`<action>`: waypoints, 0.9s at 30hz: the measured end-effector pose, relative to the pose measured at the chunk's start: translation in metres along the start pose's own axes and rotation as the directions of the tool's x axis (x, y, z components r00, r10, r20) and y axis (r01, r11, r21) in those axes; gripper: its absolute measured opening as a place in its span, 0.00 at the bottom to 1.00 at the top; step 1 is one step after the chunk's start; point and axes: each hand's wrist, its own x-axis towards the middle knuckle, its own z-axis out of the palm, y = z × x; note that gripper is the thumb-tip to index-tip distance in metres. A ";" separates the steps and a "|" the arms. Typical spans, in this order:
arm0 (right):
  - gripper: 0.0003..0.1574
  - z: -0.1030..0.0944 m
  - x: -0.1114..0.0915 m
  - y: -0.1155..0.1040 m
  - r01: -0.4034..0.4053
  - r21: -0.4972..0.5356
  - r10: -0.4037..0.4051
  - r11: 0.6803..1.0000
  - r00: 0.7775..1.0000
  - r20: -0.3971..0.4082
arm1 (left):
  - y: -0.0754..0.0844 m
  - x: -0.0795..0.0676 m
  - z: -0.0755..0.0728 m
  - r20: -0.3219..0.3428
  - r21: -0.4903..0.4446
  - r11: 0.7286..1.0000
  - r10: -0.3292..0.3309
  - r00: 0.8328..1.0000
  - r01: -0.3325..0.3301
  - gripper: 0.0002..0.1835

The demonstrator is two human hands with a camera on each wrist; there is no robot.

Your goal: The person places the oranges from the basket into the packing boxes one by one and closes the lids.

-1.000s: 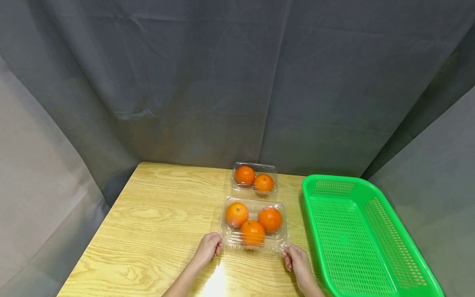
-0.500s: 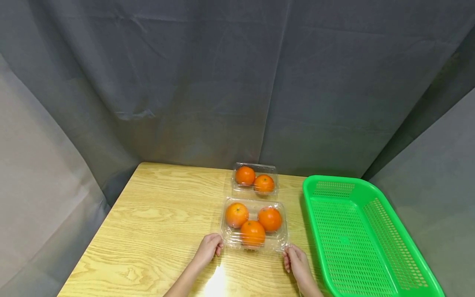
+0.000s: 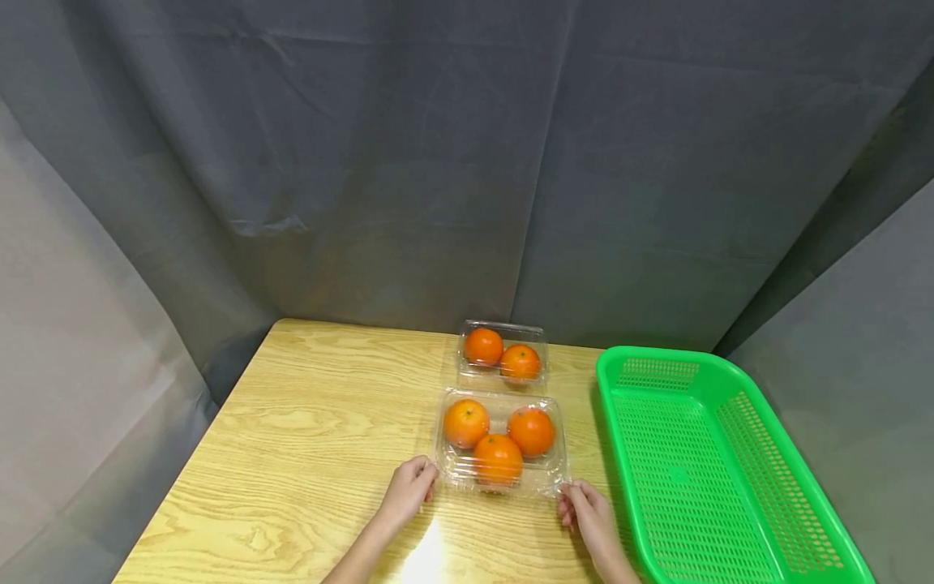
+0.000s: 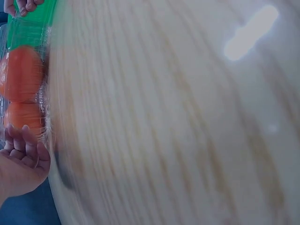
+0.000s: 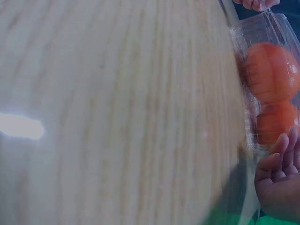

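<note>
A clear plastic clamshell box (image 3: 456, 470) with three oranges (image 3: 499, 460) inside lies on the wooden table, its lid down. My left hand (image 3: 410, 491) pinches its near left corner with curled fingers. At the near right corner, my right hand (image 3: 589, 519) pinches the edge between thumb and fingers. The left wrist view has my left hand (image 4: 23, 157) at the end of the box, with two oranges (image 4: 21, 72) showing through the plastic. In the right wrist view my right hand (image 5: 281, 178) is at the other end, beside the oranges (image 5: 272, 72).
Behind this box stands a smaller clear plastic box (image 3: 473, 375) holding two oranges (image 3: 520, 362). A large green perforated basket (image 3: 620, 438) is to the right. The wooden table (image 3: 314, 438) extends to the left, and a grey curtain (image 3: 394, 162) hangs behind it.
</note>
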 end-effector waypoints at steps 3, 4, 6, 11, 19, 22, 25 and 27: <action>0.12 -0.002 0.001 -0.002 -0.008 -0.016 0.008 1.000 1.000 0.015 | 0.002 -0.001 0.000 -0.003 0.019 1.000 0.011 1.000 -0.011 0.11; 0.11 -0.002 0.001 -0.002 0.003 -0.027 -0.003 1.000 1.000 0.011 | 0.003 -0.001 -0.001 -0.007 0.030 0.999 0.018 1.000 -0.018 0.10; 0.08 -0.002 0.002 -0.004 0.022 -0.055 -0.022 0.998 1.000 -0.009 | 0.004 -0.002 -0.001 -0.018 0.075 0.996 0.043 0.999 -0.042 0.09; 0.12 -0.002 0.002 -0.011 0.055 -0.218 -0.074 0.974 0.994 -0.081 | 0.005 -0.003 -0.003 -0.063 0.220 0.963 0.175 0.983 -0.158 0.04; 0.19 0.000 0.000 -0.013 0.198 -0.409 -0.262 0.891 0.959 -0.105 | 0.007 -0.002 0.000 -0.123 0.381 0.898 0.286 0.950 -0.221 0.21; 0.23 0.000 0.001 -0.010 0.315 -0.471 -0.404 0.824 0.909 -0.099 | 0.010 -0.002 0.001 -0.111 0.410 0.874 0.332 0.937 -0.262 0.28; 0.27 -0.001 0.003 -0.007 0.415 -0.525 -0.515 0.743 0.855 -0.054 | 0.014 -0.002 0.001 -0.093 0.448 0.841 0.381 0.920 -0.303 0.31; 0.30 -0.002 0.003 -0.005 0.464 -0.547 -0.562 0.697 0.827 -0.015 | 0.015 -0.002 0.002 -0.082 0.468 0.821 0.408 0.909 -0.326 0.33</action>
